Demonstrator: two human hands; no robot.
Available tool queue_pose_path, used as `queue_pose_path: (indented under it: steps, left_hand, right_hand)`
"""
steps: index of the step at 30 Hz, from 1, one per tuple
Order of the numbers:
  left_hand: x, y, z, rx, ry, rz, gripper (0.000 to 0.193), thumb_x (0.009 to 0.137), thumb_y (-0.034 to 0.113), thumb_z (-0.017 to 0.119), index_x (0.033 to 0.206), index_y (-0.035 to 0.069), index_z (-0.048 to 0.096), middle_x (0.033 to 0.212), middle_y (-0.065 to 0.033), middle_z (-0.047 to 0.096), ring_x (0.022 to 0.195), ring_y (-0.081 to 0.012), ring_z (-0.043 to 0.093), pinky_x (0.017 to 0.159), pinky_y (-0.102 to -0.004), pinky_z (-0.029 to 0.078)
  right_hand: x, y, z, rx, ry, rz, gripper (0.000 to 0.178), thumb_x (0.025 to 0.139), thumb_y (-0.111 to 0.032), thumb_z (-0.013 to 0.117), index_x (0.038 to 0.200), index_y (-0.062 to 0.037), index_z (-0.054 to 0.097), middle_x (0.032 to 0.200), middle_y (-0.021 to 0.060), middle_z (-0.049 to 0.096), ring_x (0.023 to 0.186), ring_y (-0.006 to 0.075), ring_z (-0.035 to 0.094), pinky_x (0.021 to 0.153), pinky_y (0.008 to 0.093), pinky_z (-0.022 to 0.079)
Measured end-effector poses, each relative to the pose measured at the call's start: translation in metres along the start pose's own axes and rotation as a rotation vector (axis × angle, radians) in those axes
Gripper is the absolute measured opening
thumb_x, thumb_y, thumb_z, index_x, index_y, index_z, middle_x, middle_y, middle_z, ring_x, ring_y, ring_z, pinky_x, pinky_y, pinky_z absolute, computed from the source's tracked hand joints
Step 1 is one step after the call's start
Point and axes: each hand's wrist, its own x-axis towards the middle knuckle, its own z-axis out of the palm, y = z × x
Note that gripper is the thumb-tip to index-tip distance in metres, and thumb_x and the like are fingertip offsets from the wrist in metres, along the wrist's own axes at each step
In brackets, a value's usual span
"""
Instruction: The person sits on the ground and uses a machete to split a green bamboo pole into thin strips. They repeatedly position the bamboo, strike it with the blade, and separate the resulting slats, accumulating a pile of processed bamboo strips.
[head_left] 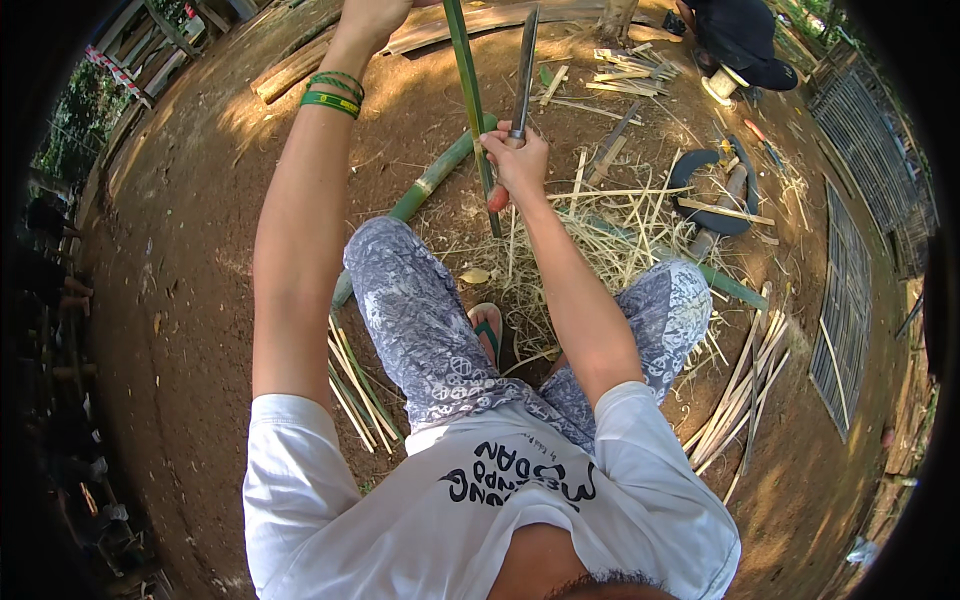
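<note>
My right hand (pixel 520 165) is wrapped round the handle of a long knife (pixel 525 85), whose blade points away from me and whose reddish handle end shows below the fist. Right beside it runs a long green bamboo strip (pixel 466 75), with my right thumb close against it. At the upper edge my left hand (pixel 378 15) is closed at the strip's far part; most of its fingers are cut off by the picture. The strip's lower end hangs between my knees, above the ground. Under it lies a thick green bamboo pole (pixel 425 185), partly hidden by my leg.
Pale shavings (pixel 600 255) cover the ground before me. Cut strips lie in a bundle on the right (pixel 745 385) and another on the left (pixel 360 390). A black curved object (pixel 690 180) sits at right, near a woven bamboo panel (pixel 838 310). Another person (pixel 735 40) crouches at far right.
</note>
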Motion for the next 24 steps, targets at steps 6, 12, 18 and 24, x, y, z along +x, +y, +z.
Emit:
queue_pose_path:
  steps: [6,12,18,24]
  left_hand:
    - [-0.003,-0.023,-0.001,-0.009,0.061,-0.01,0.018,0.097,0.017,0.065,0.103,0.002,0.071,0.09,-0.0015,0.07,0.083,-0.0108,0.066,0.072,-0.0281,0.056]
    - [0.001,-0.031,-0.011,0.049,0.064,0.009,0.015,0.097,0.014,0.063,0.1,0.002,0.07,0.088,-0.0021,0.07,0.081,-0.011,0.066,0.071,-0.0276,0.056]
    - [0.007,-0.04,-0.02,0.009,0.102,-0.029,0.014,0.097,0.014,0.063,0.099,0.002,0.07,0.088,-0.0025,0.07,0.08,-0.011,0.066,0.07,-0.0271,0.056]
    - [0.02,0.021,-0.026,-0.038,0.133,0.024,0.021,0.096,0.022,0.067,0.105,0.004,0.071,0.093,-0.003,0.071,0.078,-0.0105,0.066,0.065,-0.0257,0.055]
  right_hand:
    - [0.003,0.016,0.003,-0.01,0.01,0.043,0.029,0.081,-0.003,0.078,0.104,0.004,0.062,0.084,0.007,0.07,0.075,0.0135,0.068,0.064,0.0277,0.055]
    - [0.004,0.029,-0.004,-0.053,-0.005,0.031,0.028,0.08,-0.003,0.078,0.103,0.0038,0.063,0.088,0.0078,0.072,0.078,0.0139,0.069,0.069,0.0289,0.055]
    - [-0.009,0.079,-0.04,-0.219,0.031,0.138,0.023,0.081,-0.002,0.077,0.1,0.0025,0.065,0.091,0.0077,0.073,0.082,0.0142,0.069,0.077,0.0289,0.054]
    - [-0.025,0.109,-0.053,-0.171,0.052,0.158,0.022,0.083,-0.002,0.076,0.101,0.0018,0.065,0.093,0.0088,0.074,0.085,0.0156,0.07,0.078,0.0297,0.054]
